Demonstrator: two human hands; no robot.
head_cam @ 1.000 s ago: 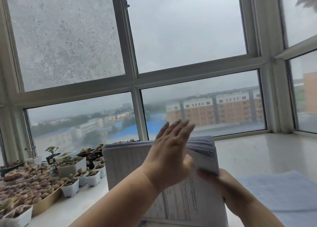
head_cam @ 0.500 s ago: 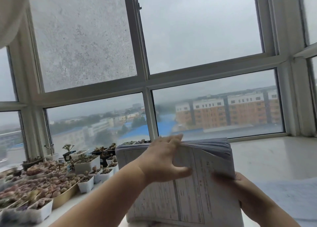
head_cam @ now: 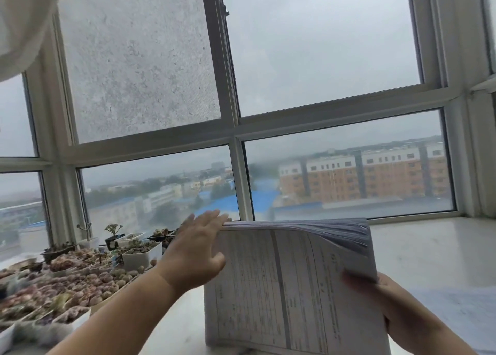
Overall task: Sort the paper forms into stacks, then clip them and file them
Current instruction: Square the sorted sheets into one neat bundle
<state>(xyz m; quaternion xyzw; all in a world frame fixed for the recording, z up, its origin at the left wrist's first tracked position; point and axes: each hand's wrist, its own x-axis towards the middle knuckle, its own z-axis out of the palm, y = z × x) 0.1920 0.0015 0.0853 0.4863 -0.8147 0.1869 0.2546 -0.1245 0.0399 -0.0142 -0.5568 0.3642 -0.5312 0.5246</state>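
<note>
- Head view: one thick stack of forms (head_cam: 290,282) stands on edge on the bench (head_cam: 418,250), tilted, below the window frame (head_cam: 236,129).
- Two hands. The left hand (head_cam: 196,250), fingers straight and spread, presses flat against the stack's left edge.
- The right hand (head_cam: 375,293) grips the stack's right edge, thumb on the front sheet.
- Many small succulent pots (head_cam: 139,255) crowd the bench left of the stack; one loose sheet (head_cam: 456,314) lies right of it.

We log flat grey daylight from the windows (head_cam: 322,59), soft faint shadows, no glare, motion-blurred right hand (head_cam: 375,295), wide-angle bending of frames at the edges.
</note>
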